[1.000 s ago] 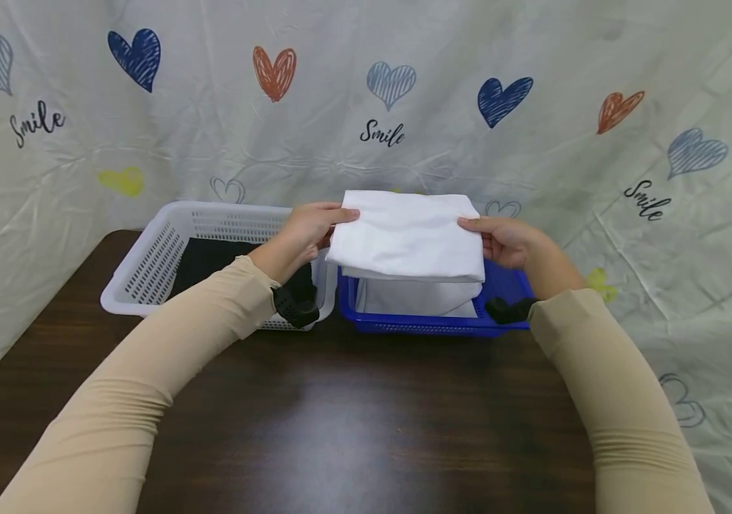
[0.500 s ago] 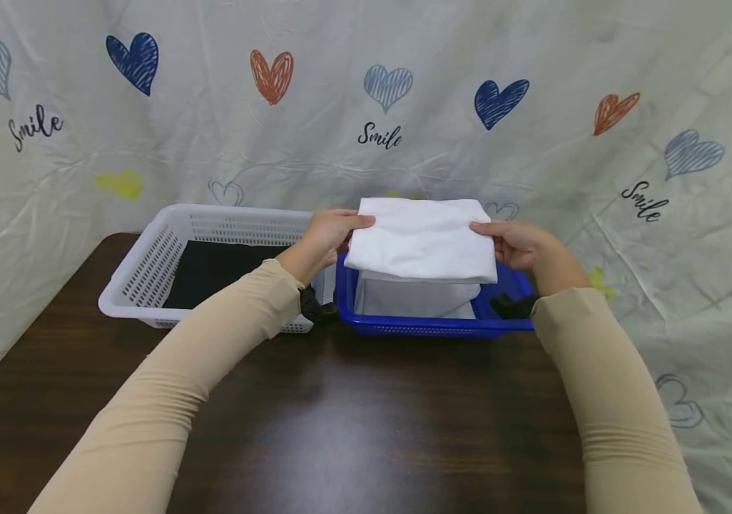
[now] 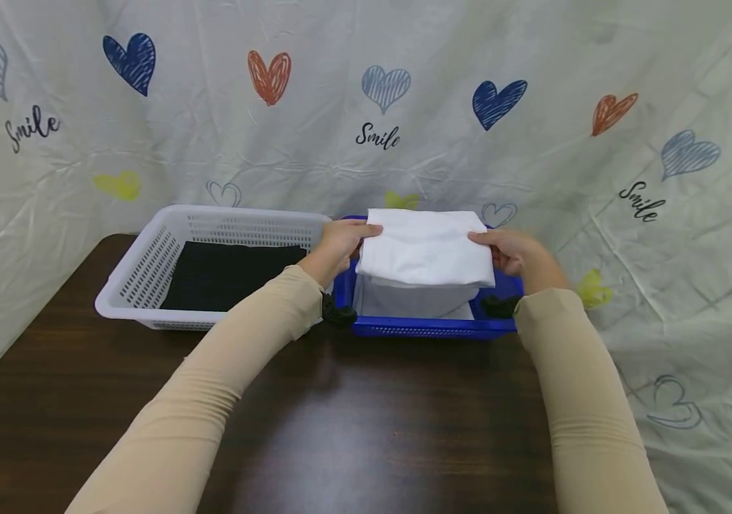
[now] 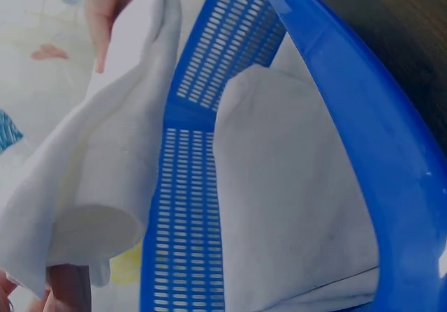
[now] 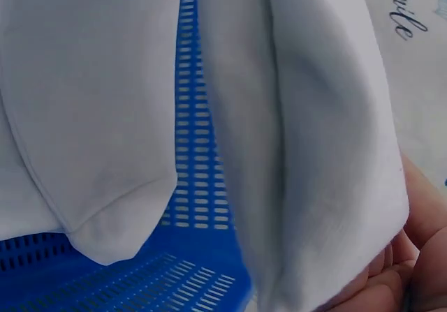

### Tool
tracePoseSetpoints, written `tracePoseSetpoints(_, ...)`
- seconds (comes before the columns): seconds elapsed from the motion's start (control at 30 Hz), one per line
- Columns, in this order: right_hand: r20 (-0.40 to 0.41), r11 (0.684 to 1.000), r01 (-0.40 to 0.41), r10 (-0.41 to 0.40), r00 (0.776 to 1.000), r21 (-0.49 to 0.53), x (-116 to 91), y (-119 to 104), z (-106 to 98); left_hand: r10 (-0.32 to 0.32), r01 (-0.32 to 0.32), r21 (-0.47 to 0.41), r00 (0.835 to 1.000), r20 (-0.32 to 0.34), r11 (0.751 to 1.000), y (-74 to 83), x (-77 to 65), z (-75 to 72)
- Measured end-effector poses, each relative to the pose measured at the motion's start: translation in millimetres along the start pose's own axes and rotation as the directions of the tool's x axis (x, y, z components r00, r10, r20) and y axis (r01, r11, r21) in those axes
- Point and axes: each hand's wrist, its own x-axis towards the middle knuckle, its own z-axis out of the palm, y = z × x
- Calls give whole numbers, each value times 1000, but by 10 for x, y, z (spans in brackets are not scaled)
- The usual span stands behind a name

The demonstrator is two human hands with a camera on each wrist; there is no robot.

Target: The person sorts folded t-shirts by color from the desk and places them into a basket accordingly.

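Between my two hands hangs a folded white cloth [image 3: 427, 250], raised over the blue basket [image 3: 430, 328]. My left hand [image 3: 339, 246] pinches its left edge, thumb on top. At the opposite edge my right hand [image 3: 512, 250] grips it the same way. Inside the blue basket lies another folded white cloth [image 3: 411, 301], partly hidden by the held one. The left wrist view shows the held cloth [image 4: 115, 151] with its layers folded over, beside the basket's slotted wall [image 4: 185, 214]. In the right wrist view, my right fingers [image 5: 370, 287] are behind the cloth's lower corner.
A white basket [image 3: 123, 313] with folded black cloth [image 3: 225, 278] inside stands directly left of the blue one. Both rest on a dark wooden table [image 3: 353, 428]. Behind them hangs a pale curtain [image 3: 314, 128] printed with hearts and "Smile".
Both hands have brought the folded white cloth lower, closer over the blue basket. The left hand has moved right, away from the white basket; the cloth has shifted slightly right too.
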Motion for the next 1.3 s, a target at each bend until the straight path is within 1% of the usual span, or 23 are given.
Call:
tracePoseSetpoints(0.1, -35, 999, -12, 11, 999, -49, 41, 46, 8, -6, 7, 30, 1000, -11, 1000, -60, 52, 7)
tracePoseSetpoints(0.2, -89, 996, -11, 3, 996, -90, 85, 110, 18, -13, 14, 60, 1000, -19, 998, -134, 96, 17)
tracePoseSetpoints(0.3, -160, 994, -26, 9, 987, -104, 144, 173, 21, -19, 20, 66, 1000, -14, 998, -205, 129, 40)
tracePoseSetpoints(0.37, -178, 992, -36, 14, 984, -120, 187, 214, 21, -26, 27, 84, 999, -19, 996, -249, 148, 57)
tracePoseSetpoints(0.43, -165, 989, -51, 27, 986, -142, 232, 250, 22, -39, 43, 115, 999, -33, 992, -283, 164, 69)
tracePoseSetpoints(0.53, -95, 985, -58, 43, 995, -165, 289, 296, 32, -59, 69, 182, 996, -61, 981, -318, 192, 85)
tracePoseSetpoints(0.67, -32, 983, -57, 52, 998, -174, 320, 321, 39, -74, 91, 227, 994, -80, 970, -326, 211, 121)
tracePoseSetpoints(0.77, 25, 983, -49, 54, 998, -179, 320, 324, 54, -73, 97, 257, 992, -104, 961, -328, 209, 157)
tracePoseSetpoints(0.87, 96, 980, -45, 65, 993, -191, 322, 330, 77, -56, 90, 283, 990, -126, 955, -339, 209, 197)
tracePoseSetpoints(0.93, 128, 979, -48, 74, 989, -200, 331, 336, 90, -43, 81, 297, 990, -131, 952, -351, 210, 225)
tracePoseSetpoints(1.0, 133, 977, -52, 81, 988, -207, 338, 346, 102, -41, 79, 300, 991, -130, 951, -366, 217, 249)
tracePoseSetpoints(1.1, 125, 974, -59, 87, 988, -217, 357, 359, 109, -53, 94, 309, 989, -137, 947, -396, 234, 275)
tracePoseSetpoints(1.23, 105, 970, -74, 101, 989, -233, 386, 370, 119, -75, 124, 357, 986, -148, 926, -430, 267, 291)
tracePoseSetpoints(1.3, 113, 966, -81, 112, 987, -246, 397, 370, 126, -82, 138, 405, 985, -152, 904, -444, 285, 295)
